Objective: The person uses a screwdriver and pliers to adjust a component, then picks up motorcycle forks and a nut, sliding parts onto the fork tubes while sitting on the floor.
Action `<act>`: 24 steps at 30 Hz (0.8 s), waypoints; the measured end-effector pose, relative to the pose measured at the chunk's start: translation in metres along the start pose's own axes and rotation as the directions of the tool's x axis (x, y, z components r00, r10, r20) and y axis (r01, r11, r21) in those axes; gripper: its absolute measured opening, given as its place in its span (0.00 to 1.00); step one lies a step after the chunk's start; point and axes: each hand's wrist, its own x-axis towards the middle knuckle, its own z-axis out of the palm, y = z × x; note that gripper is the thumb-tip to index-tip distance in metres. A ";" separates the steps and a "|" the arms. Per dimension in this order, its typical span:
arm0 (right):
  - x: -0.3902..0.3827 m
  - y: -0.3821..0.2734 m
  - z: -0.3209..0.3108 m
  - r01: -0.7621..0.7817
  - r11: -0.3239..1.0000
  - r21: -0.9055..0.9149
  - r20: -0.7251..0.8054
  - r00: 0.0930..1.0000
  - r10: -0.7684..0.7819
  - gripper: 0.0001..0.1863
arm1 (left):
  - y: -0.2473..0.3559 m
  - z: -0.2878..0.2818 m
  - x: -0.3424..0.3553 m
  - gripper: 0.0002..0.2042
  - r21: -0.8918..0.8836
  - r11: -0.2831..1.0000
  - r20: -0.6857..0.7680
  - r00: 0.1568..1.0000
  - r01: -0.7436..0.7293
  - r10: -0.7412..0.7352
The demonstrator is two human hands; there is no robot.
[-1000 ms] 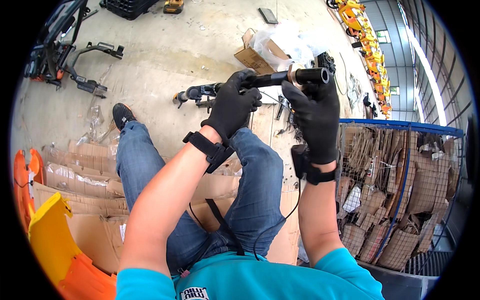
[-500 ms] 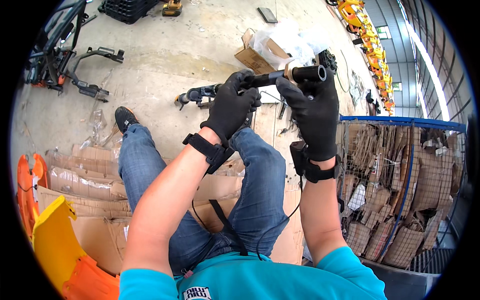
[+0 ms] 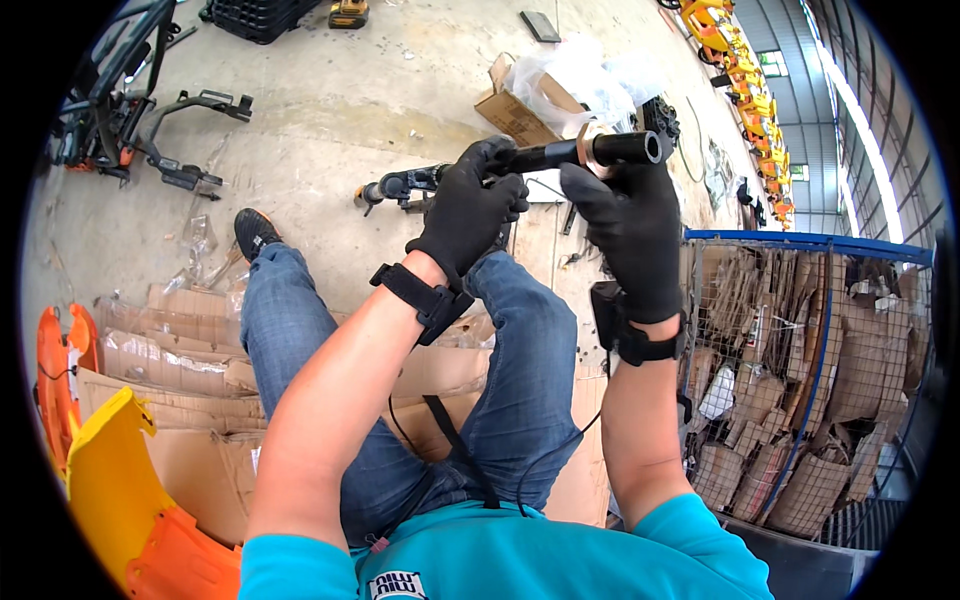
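A black metal tube lies level in front of me, its round hollow end facing right. My left hand, in a black glove, is closed around the tube's left part. A brownish ring sits around the tube toward its right end. My right hand, also gloved, grips the tube from below, just right of the ring, with the thumb near the ring; its other fingers are partly hidden. Beyond my left hand, a black jointed part with a metal tip lies low over the floor, partly covered by the hand.
Flattened cardboard lies under and left of my legs. A carton with clear plastic stands ahead. On the right is a blue-edged wire cage full of cardboard. Yellow and orange panels stand at lower left, and a black frame at upper left.
My right thumb has slid down slightly from the tube, and the right fingers sit lower behind it. My left hand keeps its hold. The whole view has shifted a little.
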 end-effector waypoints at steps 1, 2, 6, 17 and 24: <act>0.000 0.000 -0.005 -0.002 1.000 0.029 0.013 1.000 0.002 0.29 | 0.001 -0.001 0.000 0.21 0.019 1.000 0.006 1.000 0.002 -0.002; 0.000 -0.001 -0.013 -0.006 0.999 0.052 0.024 1.000 0.004 0.30 | 0.002 0.001 0.000 0.21 0.033 0.999 0.015 1.000 0.003 -0.004; 0.006 0.000 -0.025 -0.033 0.989 0.145 0.138 0.990 0.013 0.27 | 0.001 0.002 -0.001 0.22 0.011 1.000 0.011 1.000 0.001 -0.001; 0.007 0.001 -0.024 0.012 0.986 0.167 0.108 0.994 -0.031 0.26 | 0.002 0.001 0.001 0.21 0.032 0.999 0.015 1.000 -0.003 0.002; 0.006 0.005 -0.005 0.222 0.964 -0.148 -0.050 0.971 -0.232 0.18 | 0.000 0.004 0.003 0.21 0.019 0.999 0.007 0.999 -0.051 0.051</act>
